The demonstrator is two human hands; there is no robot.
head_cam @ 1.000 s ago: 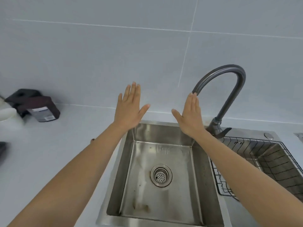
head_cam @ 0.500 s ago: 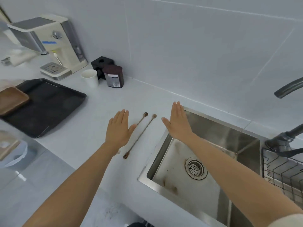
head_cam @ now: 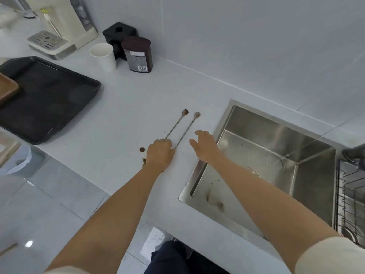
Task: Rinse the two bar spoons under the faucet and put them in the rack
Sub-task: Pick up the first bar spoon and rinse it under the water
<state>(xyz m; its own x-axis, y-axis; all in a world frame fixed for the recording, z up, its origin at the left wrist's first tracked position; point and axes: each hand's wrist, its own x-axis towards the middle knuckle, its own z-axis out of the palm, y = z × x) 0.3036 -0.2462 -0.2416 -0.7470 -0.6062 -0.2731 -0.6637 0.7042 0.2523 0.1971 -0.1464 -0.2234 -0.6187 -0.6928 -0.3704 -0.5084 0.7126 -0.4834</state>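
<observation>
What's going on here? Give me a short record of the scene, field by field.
place: white counter beside a steel sink
spoons: two bar spoons lying side by side on the counter, bowls stained brown
left hand: down on the handle ends of the spoons; grip hidden
right hand: open, just right of the spoons, not touching them
spills: brown spots by the left hand
rack: wire, right of the sink; no spoons visible
rinsing: not begun

Spoon handles (head_cam: 173, 148) under left hand (head_cam: 159, 155); rack (head_cam: 350, 198) cropped
</observation>
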